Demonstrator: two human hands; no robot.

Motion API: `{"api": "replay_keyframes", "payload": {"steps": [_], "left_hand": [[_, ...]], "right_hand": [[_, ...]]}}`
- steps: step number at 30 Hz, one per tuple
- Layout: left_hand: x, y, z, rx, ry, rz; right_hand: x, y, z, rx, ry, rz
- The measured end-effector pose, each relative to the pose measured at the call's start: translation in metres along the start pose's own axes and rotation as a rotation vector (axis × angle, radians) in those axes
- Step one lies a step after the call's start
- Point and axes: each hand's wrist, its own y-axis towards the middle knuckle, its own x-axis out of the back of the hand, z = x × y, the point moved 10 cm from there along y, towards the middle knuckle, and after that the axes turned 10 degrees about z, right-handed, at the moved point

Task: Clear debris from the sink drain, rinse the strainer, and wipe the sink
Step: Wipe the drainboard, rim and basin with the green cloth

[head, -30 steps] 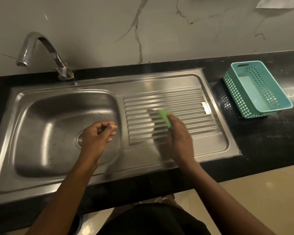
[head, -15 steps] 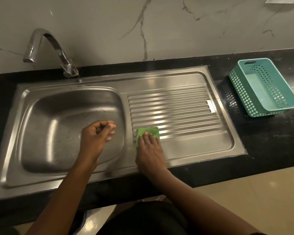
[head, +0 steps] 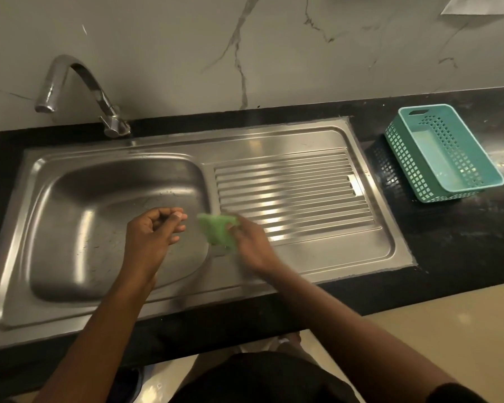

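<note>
A steel sink (head: pixel 70 216) has its basin on the left and a ribbed drainboard (head: pixel 297 193) on the right. My right hand (head: pixel 250 245) holds a green scrub pad (head: pixel 218 232) at the ridge between basin and drainboard; the hand is motion-blurred. Over the basin hovers my left hand (head: pixel 154 234), fingers curled loosely with the thumb against the fingertips; whether it pinches anything I cannot tell. That hand and forearm hide the drain and strainer.
A curved chrome tap (head: pixel 79 91) stands at the back left over the basin. A teal perforated plastic basket (head: pixel 442 152) sits on the black countertop (head: pixel 448 242) to the right. A marble wall rises behind; the counter's front edge is near my body.
My right hand has swept the green pad leftward across the drainboard, from its middle to the basin's edge. The left hand has stayed over the basin.
</note>
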Motion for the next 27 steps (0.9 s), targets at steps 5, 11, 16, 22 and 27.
{"api": "replay_keyframes", "payload": {"steps": [5, 11, 16, 22, 27], "left_hand": [[-0.014, -0.002, 0.004, 0.025, -0.014, 0.019], [-0.032, 0.001, 0.003, 0.041, -0.029, 0.056], [-0.025, 0.013, 0.009, 0.024, 0.018, 0.077], [-0.007, 0.021, 0.020, 0.020, 0.059, 0.044], [0.007, 0.024, 0.030, 0.055, 0.013, 0.012]], "right_hand": [[0.157, 0.003, -0.011, -0.044, 0.392, -0.414], [0.288, 0.029, 0.005, -0.031, -0.142, -0.733], [0.328, 0.083, 0.008, -0.122, -0.304, -0.847], [0.305, 0.164, -0.018, -0.290, -0.408, -0.631], [0.218, 0.201, -0.016, -0.392, -0.772, -0.511]]}}
